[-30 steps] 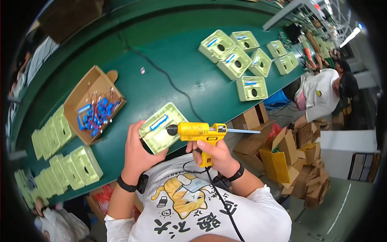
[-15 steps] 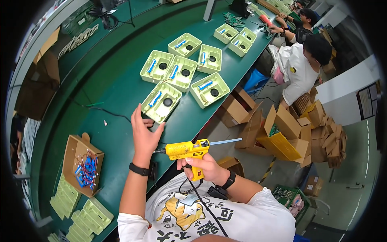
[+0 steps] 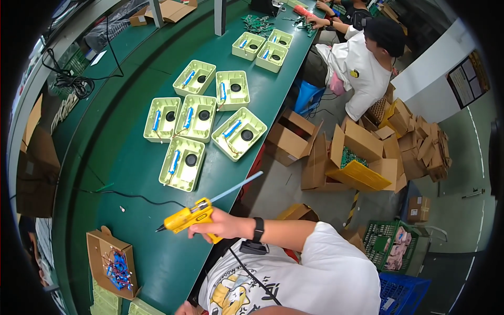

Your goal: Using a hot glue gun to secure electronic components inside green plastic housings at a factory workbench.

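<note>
My right hand point(image 3: 223, 224) grips a yellow hot glue gun point(image 3: 184, 219) by its handle. A pale translucent glue stick point(image 3: 236, 187) sticks out of its back, and the black nozzle points left over the green table. Only a bit of my left hand point(image 3: 186, 308) shows at the lower edge; its fingers are mostly hidden. Beyond the gun stands the nearest pale green plastic case point(image 3: 190, 179), holding a blue battery point(image 3: 174, 162) and a round black speaker point(image 3: 191, 159). Several similar cases, like the one at right point(image 3: 251, 148), stand behind it.
An open cardboard box point(image 3: 97, 252) of blue wired batteries sits at the near left, beside more pale green shells point(image 3: 105, 302). A black cable point(image 3: 142, 198) crosses the table point(image 3: 126, 163). Cardboard cartons point(image 3: 362, 176) stand on the floor at right. A co-worker point(image 3: 357, 68) sits farther along.
My left hand has drawn back from the nearest case to the lower edge. The view has shifted; the glue gun, still in my right hand, now tilts more and is over the table edge.
</note>
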Tool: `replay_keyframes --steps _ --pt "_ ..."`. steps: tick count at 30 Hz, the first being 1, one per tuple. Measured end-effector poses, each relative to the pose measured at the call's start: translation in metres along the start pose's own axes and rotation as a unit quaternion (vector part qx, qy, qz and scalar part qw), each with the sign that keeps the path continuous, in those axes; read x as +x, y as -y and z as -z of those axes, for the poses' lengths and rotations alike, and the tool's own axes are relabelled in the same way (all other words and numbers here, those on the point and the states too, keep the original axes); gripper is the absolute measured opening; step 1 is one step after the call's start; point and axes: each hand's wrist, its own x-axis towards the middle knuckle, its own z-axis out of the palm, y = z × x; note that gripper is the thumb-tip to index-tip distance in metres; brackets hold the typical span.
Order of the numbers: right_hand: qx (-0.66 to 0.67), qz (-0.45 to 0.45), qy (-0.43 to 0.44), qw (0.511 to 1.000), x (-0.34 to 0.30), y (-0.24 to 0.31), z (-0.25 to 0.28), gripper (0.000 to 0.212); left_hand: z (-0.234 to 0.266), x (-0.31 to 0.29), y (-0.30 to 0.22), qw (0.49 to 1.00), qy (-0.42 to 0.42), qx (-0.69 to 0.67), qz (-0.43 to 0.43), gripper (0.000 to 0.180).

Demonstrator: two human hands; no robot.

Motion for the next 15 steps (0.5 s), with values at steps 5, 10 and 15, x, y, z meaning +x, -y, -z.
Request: replay_keyframes --steps 5,10,15 --pt "-0.089 0.038 0.060 0.994 0.029 -0.022 0.005 0.035 0.000 0.042 0.020 0.993 0.106 0.041 -0.042 0.021" --pt "-0.150 -0.040 0.056 0.986 0.024 -0.010 0.000 0.036 -0.026 0.079 0.068 0.975 0.196 0.070 -0.073 0.019" --pt "-0.138 0.035 0.045 0.989 0.022 -0.025 0.008 0.037 -0.053 0.112 0.129 0.949 0.286 0.099 -0.093 0.020"
